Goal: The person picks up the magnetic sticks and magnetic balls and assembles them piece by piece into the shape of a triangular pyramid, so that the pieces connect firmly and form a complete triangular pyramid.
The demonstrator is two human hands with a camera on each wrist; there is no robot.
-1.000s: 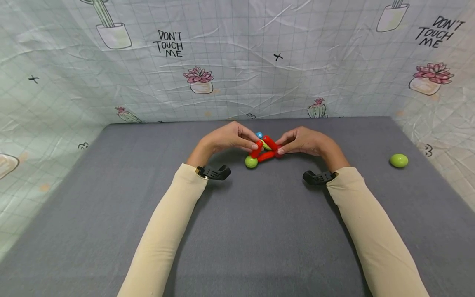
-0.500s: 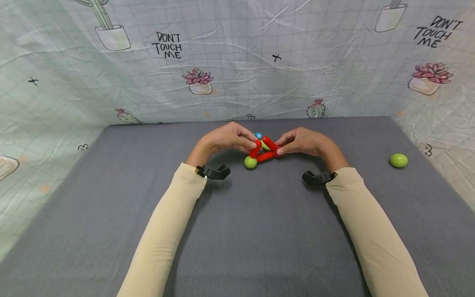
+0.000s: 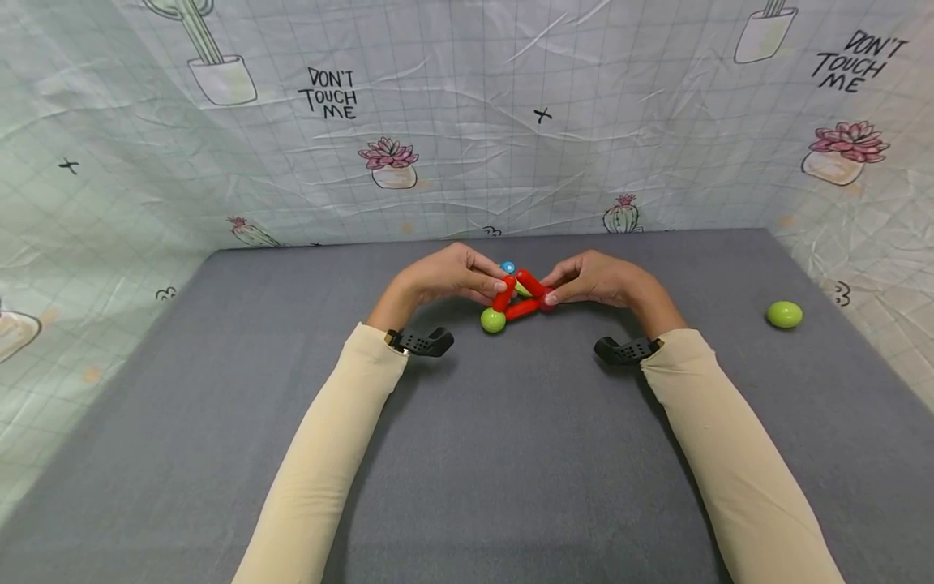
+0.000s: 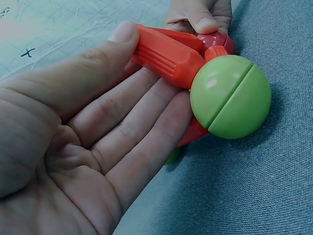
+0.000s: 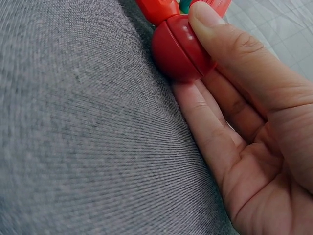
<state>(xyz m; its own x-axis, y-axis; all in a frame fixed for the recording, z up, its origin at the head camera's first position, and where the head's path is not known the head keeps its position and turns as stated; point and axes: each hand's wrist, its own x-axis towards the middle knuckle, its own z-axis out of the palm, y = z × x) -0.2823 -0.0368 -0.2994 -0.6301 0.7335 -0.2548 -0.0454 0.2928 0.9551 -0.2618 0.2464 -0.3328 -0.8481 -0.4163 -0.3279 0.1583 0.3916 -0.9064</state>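
Observation:
A small construction of red rods and coloured balls stands between the hands near the back of the table. My left hand (image 3: 451,274) pinches an upward-slanting red rod (image 4: 168,56), thumb on one side and fingers behind. That rod's lower end meets a green ball (image 4: 231,97), grooved round its middle. Another red rod (image 3: 522,309) runs from this ball to a dark red ball (image 5: 181,49), which my right hand (image 3: 600,277) grips between thumb and fingers. From the red ball a further red rod (image 3: 530,283) slants up. Behind are a blue piece (image 3: 507,267) and a light green piece (image 3: 521,289), partly hidden.
A loose green ball (image 3: 784,315) lies far right on the grey cloth-covered table (image 3: 481,454). A printed sheet (image 3: 467,122) hangs behind the table's back edge and along both sides. Each wrist wears a black band, the left one (image 3: 426,341) and the right one (image 3: 620,350).
Both hands keep their holds, and the construction stays almost in place. The head view shifts very slightly, so the backdrop sits a little lower.

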